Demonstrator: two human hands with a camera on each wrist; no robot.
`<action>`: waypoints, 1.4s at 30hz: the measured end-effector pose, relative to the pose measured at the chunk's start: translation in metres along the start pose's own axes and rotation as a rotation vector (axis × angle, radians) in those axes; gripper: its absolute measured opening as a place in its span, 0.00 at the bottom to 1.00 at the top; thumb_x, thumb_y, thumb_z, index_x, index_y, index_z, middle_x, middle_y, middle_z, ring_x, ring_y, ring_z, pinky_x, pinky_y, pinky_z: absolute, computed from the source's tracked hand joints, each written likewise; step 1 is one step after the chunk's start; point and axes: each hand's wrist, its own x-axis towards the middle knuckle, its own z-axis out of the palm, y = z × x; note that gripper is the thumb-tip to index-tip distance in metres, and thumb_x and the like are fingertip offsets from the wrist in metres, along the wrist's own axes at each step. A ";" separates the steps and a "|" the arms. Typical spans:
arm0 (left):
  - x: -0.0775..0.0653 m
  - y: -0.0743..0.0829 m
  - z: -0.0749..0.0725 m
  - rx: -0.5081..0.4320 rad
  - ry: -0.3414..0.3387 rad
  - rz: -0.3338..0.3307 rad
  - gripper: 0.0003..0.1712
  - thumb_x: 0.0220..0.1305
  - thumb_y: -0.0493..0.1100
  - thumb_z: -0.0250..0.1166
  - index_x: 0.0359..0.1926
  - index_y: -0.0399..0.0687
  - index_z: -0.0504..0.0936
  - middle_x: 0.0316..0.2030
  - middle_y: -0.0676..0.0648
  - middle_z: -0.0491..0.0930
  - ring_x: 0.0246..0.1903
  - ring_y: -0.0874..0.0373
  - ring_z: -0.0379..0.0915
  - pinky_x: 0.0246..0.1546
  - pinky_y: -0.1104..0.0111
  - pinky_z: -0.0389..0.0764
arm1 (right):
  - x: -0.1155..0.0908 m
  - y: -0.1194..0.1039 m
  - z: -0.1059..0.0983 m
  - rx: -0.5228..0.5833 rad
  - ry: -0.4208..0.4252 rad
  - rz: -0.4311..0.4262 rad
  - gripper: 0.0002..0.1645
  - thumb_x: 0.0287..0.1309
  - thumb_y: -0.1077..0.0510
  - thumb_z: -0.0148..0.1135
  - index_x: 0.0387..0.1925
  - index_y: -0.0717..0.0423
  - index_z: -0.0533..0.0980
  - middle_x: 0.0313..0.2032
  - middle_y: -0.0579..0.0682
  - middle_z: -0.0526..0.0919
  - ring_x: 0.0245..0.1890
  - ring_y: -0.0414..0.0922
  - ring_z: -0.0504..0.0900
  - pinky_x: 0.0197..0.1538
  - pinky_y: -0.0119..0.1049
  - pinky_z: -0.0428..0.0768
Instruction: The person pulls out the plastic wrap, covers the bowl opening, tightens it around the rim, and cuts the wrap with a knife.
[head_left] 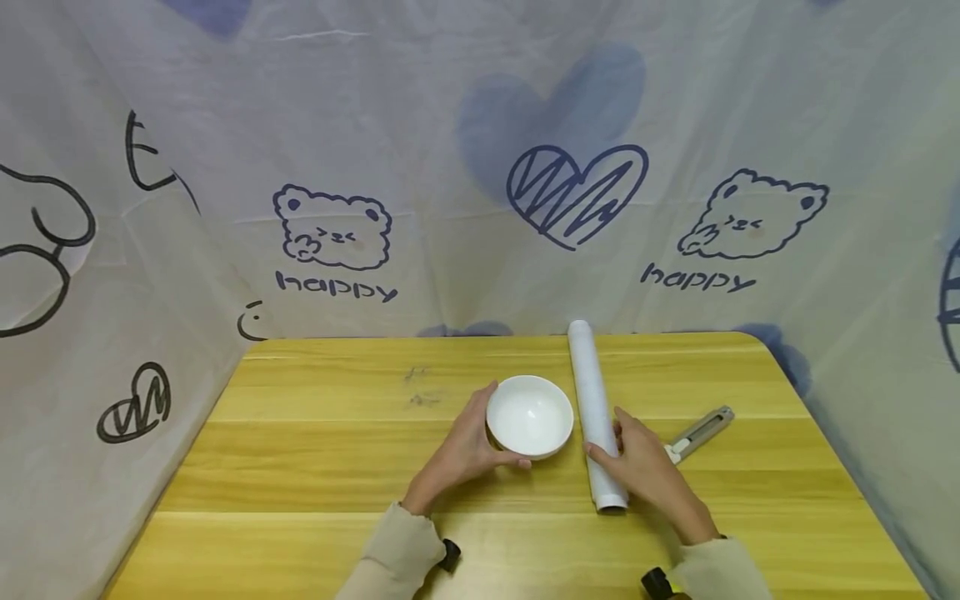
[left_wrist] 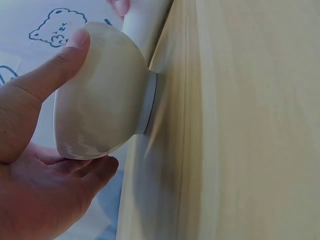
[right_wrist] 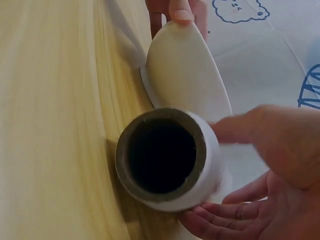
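A white bowl (head_left: 529, 417) stands upright near the middle of the wooden table. My left hand (head_left: 471, 448) holds it from the left, the thumb at the near side and the fingers along the far left side. In the left wrist view the bowl (left_wrist: 100, 95) shows its outer wall and its foot ring at the tabletop. Just right of the bowl lies a white roll of cling film (head_left: 589, 383), pointing away from me. My right hand (head_left: 645, 467) grips its near part, thumb on the left and fingers on the right. The roll's hollow core (right_wrist: 196, 150) faces the right wrist camera.
A grey and white box cutter (head_left: 703, 432) lies on the table (head_left: 300, 467) to the right of my right hand, its near end partly hidden by it. A pale cloth (head_left: 435, 167) with blue drawings hangs behind the table and along both sides.
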 end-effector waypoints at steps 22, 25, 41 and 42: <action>-0.027 -0.007 -0.025 -0.057 -0.042 -0.045 0.71 0.40 0.49 0.88 0.79 0.37 0.54 0.72 0.37 0.59 0.69 0.40 0.62 0.67 0.45 0.68 | 0.029 -0.010 -0.014 -0.076 -0.111 -0.124 0.40 0.58 0.59 0.76 0.67 0.72 0.71 0.49 0.64 0.84 0.43 0.54 0.85 0.42 0.47 0.85; -0.029 -0.007 -0.027 -0.063 -0.047 -0.033 0.71 0.40 0.48 0.88 0.79 0.37 0.54 0.71 0.37 0.60 0.69 0.39 0.62 0.67 0.44 0.67 | 0.036 -0.013 -0.016 -0.108 -0.124 -0.160 0.38 0.58 0.61 0.75 0.66 0.72 0.72 0.50 0.64 0.84 0.44 0.54 0.84 0.43 0.48 0.85; -0.027 -0.011 -0.025 -0.443 -0.134 -0.074 0.68 0.46 0.31 0.83 0.80 0.43 0.48 0.76 0.36 0.55 0.70 0.37 0.63 0.67 0.49 0.69 | 0.086 -0.018 -0.014 -0.185 -0.154 -0.233 0.31 0.59 0.72 0.66 0.65 0.66 0.75 0.57 0.62 0.82 0.52 0.54 0.79 0.60 0.56 0.77; -0.026 -0.012 -0.025 -0.464 -0.140 -0.077 0.68 0.46 0.30 0.83 0.80 0.43 0.48 0.76 0.36 0.55 0.70 0.37 0.63 0.68 0.51 0.70 | 0.089 -0.016 -0.014 -0.194 -0.153 -0.248 0.31 0.58 0.73 0.65 0.65 0.65 0.76 0.57 0.62 0.82 0.52 0.54 0.79 0.60 0.56 0.77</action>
